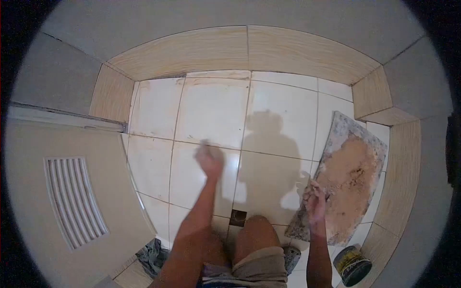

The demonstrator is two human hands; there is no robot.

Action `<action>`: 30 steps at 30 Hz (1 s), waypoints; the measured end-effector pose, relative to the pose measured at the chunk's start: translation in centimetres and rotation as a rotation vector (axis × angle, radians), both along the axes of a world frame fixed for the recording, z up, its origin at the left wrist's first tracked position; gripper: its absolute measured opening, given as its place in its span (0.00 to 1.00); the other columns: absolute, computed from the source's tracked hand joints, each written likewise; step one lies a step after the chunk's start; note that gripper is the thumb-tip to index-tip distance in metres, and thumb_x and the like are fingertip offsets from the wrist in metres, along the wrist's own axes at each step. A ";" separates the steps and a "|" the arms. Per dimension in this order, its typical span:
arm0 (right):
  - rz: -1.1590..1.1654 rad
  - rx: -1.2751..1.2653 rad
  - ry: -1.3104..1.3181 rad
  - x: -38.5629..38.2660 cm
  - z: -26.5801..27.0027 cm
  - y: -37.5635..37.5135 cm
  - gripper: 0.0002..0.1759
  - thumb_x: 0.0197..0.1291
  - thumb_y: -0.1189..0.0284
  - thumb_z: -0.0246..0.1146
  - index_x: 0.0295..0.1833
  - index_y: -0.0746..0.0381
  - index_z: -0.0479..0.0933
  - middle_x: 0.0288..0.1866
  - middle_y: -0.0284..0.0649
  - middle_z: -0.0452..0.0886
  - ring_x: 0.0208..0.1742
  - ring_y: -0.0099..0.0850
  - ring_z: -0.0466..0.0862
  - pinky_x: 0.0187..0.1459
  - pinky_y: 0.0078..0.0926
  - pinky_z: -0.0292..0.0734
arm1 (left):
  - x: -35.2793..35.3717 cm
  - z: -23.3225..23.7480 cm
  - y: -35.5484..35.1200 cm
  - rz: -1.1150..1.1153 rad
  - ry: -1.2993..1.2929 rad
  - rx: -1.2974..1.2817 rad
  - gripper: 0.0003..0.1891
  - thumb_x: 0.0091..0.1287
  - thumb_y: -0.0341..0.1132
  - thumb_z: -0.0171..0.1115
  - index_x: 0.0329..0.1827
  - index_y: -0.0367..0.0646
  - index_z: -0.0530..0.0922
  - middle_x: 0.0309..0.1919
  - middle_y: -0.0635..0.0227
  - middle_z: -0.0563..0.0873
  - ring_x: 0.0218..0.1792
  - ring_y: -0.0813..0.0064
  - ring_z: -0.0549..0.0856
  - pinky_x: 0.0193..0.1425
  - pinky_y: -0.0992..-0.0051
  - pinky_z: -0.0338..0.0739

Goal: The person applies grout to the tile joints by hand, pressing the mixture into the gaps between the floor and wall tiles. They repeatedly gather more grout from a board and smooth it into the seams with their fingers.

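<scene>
My left hand (210, 161), blurred by motion, is closed over a grout joint (206, 144) between the white floor tiles (211, 108). A small greyish patch shows at its fingertips, too smeared to name. At the left edge of a speckled grey board (340, 126), my right hand (314, 204) has its fingers closed around something thin and pale that I cannot make out. Orange-brown grout paste (348, 168) is spread over the board, with a rough, dug-up patch near its middle. Brownish smears run along the tile joints at the far left.
A stained bucket (352, 265) stands at the lower right. By my knees is a dark square drain opening (237, 217). A dark plastic bag (152, 258) lies lower left, beside a door with a slatted vent (77, 201). Wood-look tiles (307, 48) skirt the walls.
</scene>
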State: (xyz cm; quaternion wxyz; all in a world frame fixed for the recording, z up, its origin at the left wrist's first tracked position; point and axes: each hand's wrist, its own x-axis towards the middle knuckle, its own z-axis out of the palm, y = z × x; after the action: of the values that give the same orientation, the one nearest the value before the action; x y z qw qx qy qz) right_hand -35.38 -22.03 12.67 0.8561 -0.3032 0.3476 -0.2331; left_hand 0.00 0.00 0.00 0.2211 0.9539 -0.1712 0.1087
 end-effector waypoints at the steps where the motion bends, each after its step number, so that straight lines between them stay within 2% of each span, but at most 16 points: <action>1: 0.023 0.067 0.075 1.3 -1.2 0.4 0.28 0.62 0.61 0.59 0.66 0.57 0.63 0.41 0.35 0.77 0.39 0.25 0.77 0.44 0.22 0.73 | 0.5 -0.1 0.6 0.006 -0.012 0.006 0.34 0.60 0.45 0.58 0.66 0.35 0.65 0.62 0.50 0.71 0.60 0.48 0.68 0.67 0.54 0.58; 2: 0.046 0.132 0.149 2.9 -2.6 0.8 0.25 0.63 0.63 0.57 0.65 0.57 0.64 0.35 0.31 0.74 0.32 0.21 0.72 0.34 0.16 0.68 | 3.1 0.5 2.5 0.062 -0.151 0.121 0.32 0.60 0.43 0.58 0.65 0.33 0.66 0.59 0.45 0.71 0.57 0.47 0.69 0.64 0.54 0.61; 4: 0.217 -0.020 0.126 8.8 -6.3 1.6 0.23 0.65 0.64 0.55 0.64 0.57 0.65 0.33 0.30 0.71 0.31 0.19 0.68 0.32 0.14 0.63 | 7.4 -3.3 5.8 0.273 -0.106 0.092 0.30 0.63 0.42 0.57 0.65 0.35 0.65 0.52 0.44 0.73 0.53 0.47 0.71 0.58 0.52 0.65; 5: 0.232 -0.040 0.156 13.7 -5.0 1.8 0.23 0.65 0.63 0.54 0.64 0.57 0.65 0.33 0.30 0.71 0.31 0.19 0.69 0.31 0.14 0.63 | 9.7 -1.1 5.5 0.432 0.024 0.009 0.28 0.63 0.43 0.57 0.64 0.37 0.66 0.50 0.45 0.74 0.51 0.47 0.73 0.56 0.51 0.67; 6: 0.249 -0.054 0.192 18.7 -3.4 1.9 0.23 0.65 0.63 0.54 0.64 0.57 0.65 0.32 0.29 0.71 0.30 0.18 0.69 0.31 0.14 0.63 | 11.3 -0.5 5.7 0.428 0.021 0.011 0.28 0.63 0.43 0.57 0.64 0.37 0.66 0.50 0.45 0.74 0.51 0.47 0.73 0.56 0.51 0.67; 8: 0.270 -0.139 0.232 26.2 -6.1 0.6 0.25 0.65 0.64 0.53 0.67 0.56 0.63 0.31 0.29 0.72 0.28 0.18 0.68 0.29 0.15 0.63 | 13.1 -0.7 6.4 0.504 -0.148 0.124 0.26 0.65 0.44 0.54 0.63 0.39 0.67 0.50 0.46 0.74 0.52 0.48 0.73 0.56 0.52 0.67; 10: 0.132 -0.200 0.233 33.6 -5.9 -0.1 0.25 0.61 0.70 0.53 0.65 0.58 0.65 0.28 0.32 0.74 0.21 0.17 0.67 0.22 0.15 0.61 | 13.3 -0.9 6.4 0.502 -0.137 0.163 0.23 0.67 0.43 0.53 0.62 0.39 0.68 0.52 0.46 0.72 0.54 0.49 0.71 0.58 0.53 0.67; 12: 0.123 -0.315 0.210 39.7 -6.8 -1.3 0.29 0.61 0.71 0.52 0.69 0.57 0.60 0.26 0.32 0.74 0.21 0.19 0.68 0.23 0.16 0.62 | 13.4 -0.5 5.7 0.541 -0.091 0.220 0.23 0.68 0.44 0.49 0.62 0.42 0.68 0.54 0.48 0.72 0.56 0.51 0.70 0.59 0.54 0.65; 14: 0.089 -0.300 0.252 45.1 -8.3 -2.1 0.34 0.62 0.69 0.51 0.73 0.57 0.51 0.26 0.32 0.75 0.22 0.23 0.70 0.27 0.18 0.66 | 13.5 -0.6 5.6 0.568 -0.068 0.249 0.24 0.68 0.46 0.49 0.62 0.42 0.69 0.54 0.50 0.72 0.56 0.51 0.71 0.58 0.52 0.66; 15: 0.085 -0.297 0.266 47.3 -9.0 -2.3 0.34 0.62 0.69 0.51 0.73 0.57 0.51 0.26 0.32 0.75 0.22 0.23 0.70 0.27 0.18 0.66 | 13.7 -0.5 5.4 0.612 -0.054 0.272 0.25 0.68 0.47 0.49 0.63 0.43 0.70 0.54 0.52 0.73 0.55 0.51 0.71 0.58 0.50 0.66; 17: 0.074 -0.473 0.437 50.6 -10.3 -2.5 0.40 0.62 0.67 0.52 0.76 0.58 0.41 0.29 0.37 0.78 0.23 0.27 0.74 0.31 0.23 0.71 | 13.8 -0.1 5.1 0.630 0.029 0.268 0.25 0.67 0.47 0.49 0.64 0.44 0.69 0.56 0.51 0.71 0.57 0.51 0.70 0.58 0.50 0.65; 24: -0.045 -0.471 0.588 56.4 -10.4 -1.8 0.46 0.62 0.66 0.56 0.76 0.62 0.35 0.31 0.49 0.80 0.28 0.29 0.79 0.40 0.28 0.76 | 14.6 -0.4 5.3 0.626 0.100 0.340 0.26 0.67 0.46 0.48 0.65 0.44 0.67 0.58 0.49 0.69 0.59 0.49 0.68 0.59 0.49 0.63; 26: 0.023 -0.466 0.742 57.1 -9.6 -1.5 0.49 0.60 0.62 0.58 0.76 0.63 0.34 0.44 0.53 0.79 0.36 0.38 0.82 0.43 0.33 0.77 | 14.6 -0.9 5.8 0.626 0.108 0.372 0.27 0.67 0.47 0.46 0.67 0.43 0.66 0.59 0.47 0.68 0.60 0.49 0.67 0.60 0.49 0.61; 27: 0.023 -0.467 0.746 57.6 -9.7 -1.5 0.49 0.60 0.62 0.58 0.76 0.63 0.34 0.44 0.53 0.79 0.36 0.38 0.82 0.43 0.33 0.77 | 14.8 -1.0 5.8 0.617 0.111 0.370 0.28 0.67 0.47 0.46 0.67 0.43 0.65 0.60 0.47 0.68 0.61 0.48 0.67 0.61 0.49 0.61; 29: 0.101 -0.679 1.032 58.4 -10.1 -1.4 0.53 0.59 0.58 0.60 0.73 0.72 0.32 0.58 0.65 0.72 0.54 0.52 0.79 0.58 0.35 0.71 | 14.8 -1.1 6.0 0.604 0.123 0.377 0.28 0.68 0.47 0.45 0.68 0.42 0.65 0.60 0.46 0.67 0.61 0.48 0.66 0.61 0.48 0.60; 30: 0.102 -0.677 1.041 58.8 -9.7 -1.3 0.53 0.59 0.58 0.60 0.73 0.72 0.32 0.58 0.65 0.72 0.54 0.52 0.79 0.58 0.35 0.71 | 14.8 -1.1 6.0 0.605 0.131 0.360 0.28 0.68 0.47 0.44 0.67 0.42 0.65 0.61 0.45 0.67 0.61 0.47 0.66 0.61 0.48 0.60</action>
State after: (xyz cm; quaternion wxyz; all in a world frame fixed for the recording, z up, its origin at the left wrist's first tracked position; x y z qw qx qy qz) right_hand 23.38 -23.35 2.95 0.4407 -0.6480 0.6113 -0.1109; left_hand 14.82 5.96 -1.13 0.0179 0.9901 0.1170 0.0760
